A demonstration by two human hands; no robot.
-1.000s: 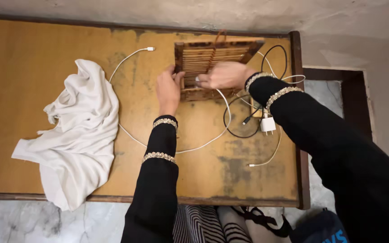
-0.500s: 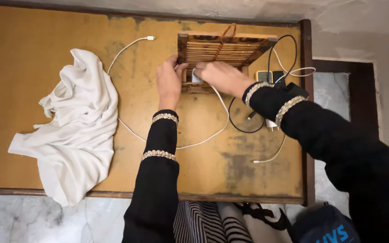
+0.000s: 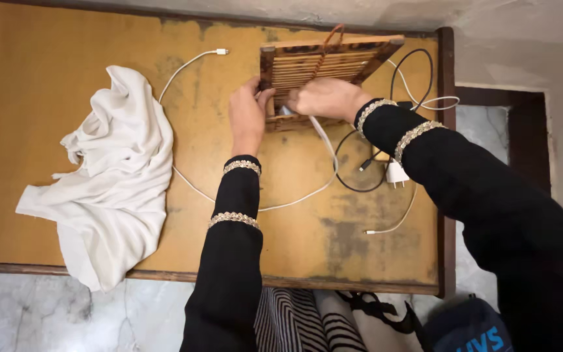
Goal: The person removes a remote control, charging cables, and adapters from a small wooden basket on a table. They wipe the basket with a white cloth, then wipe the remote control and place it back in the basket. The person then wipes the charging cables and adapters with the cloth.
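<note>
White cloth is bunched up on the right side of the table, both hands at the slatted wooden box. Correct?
Not quite. In the head view the white cloth lies on the left side of the table, not the right. The left hand and right hand are both at the slatted wooden box.

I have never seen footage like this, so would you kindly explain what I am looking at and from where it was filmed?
This is one view from a camera worn on a person's head, looking down at their own two hands in black sleeves. They work over a worn yellow-brown table. The left hand steadies the side of a small slatted wooden box. The right hand rests at its front, where a white cable leads in; what it grips is hidden. Nearby lie a crumpled white cloth, a black cable and a white charger plug.
</note>
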